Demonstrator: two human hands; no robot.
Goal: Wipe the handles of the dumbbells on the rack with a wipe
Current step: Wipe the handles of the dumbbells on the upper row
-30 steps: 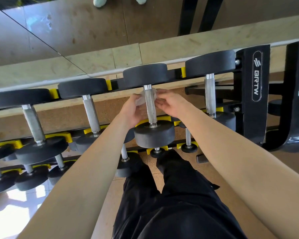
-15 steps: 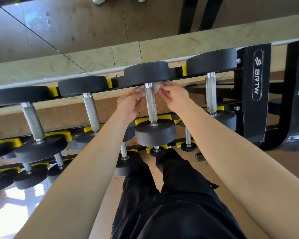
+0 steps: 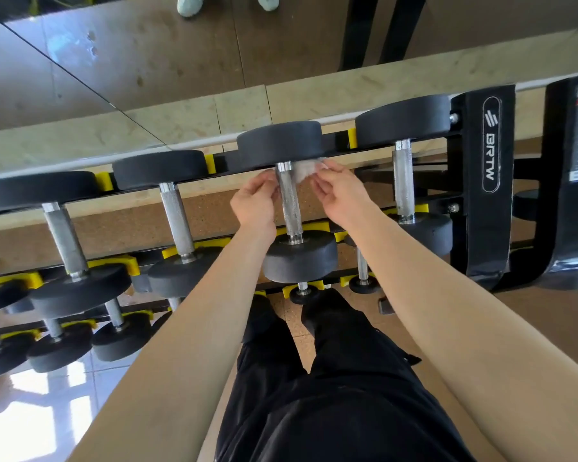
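A row of black dumbbells with knurled steel handles lies on the top tier of the rack [image 3: 484,201]. The third dumbbell's handle [image 3: 290,208] runs between my two hands. A crumpled white wipe [image 3: 302,171] is bunched behind the far end of that handle, just under the far weight head [image 3: 280,145]. My right hand [image 3: 339,195] pinches the wipe on the right side of the handle. My left hand [image 3: 255,201] is on the left side with its fingertips curled at the handle's far end, where the wipe passes behind; its hold on the wipe is hidden.
Neighbouring handles lie left [image 3: 176,218] and right [image 3: 402,181] of the one between my hands. Smaller dumbbells [image 3: 121,335] fill lower tiers. A black rack upright marked BRTW stands at the right. A wall mirror [image 3: 114,61] rises behind the rack. My black trousers are below.
Both hands and the wipe have slid up the handle from its middle to its far end near the rear weight head.
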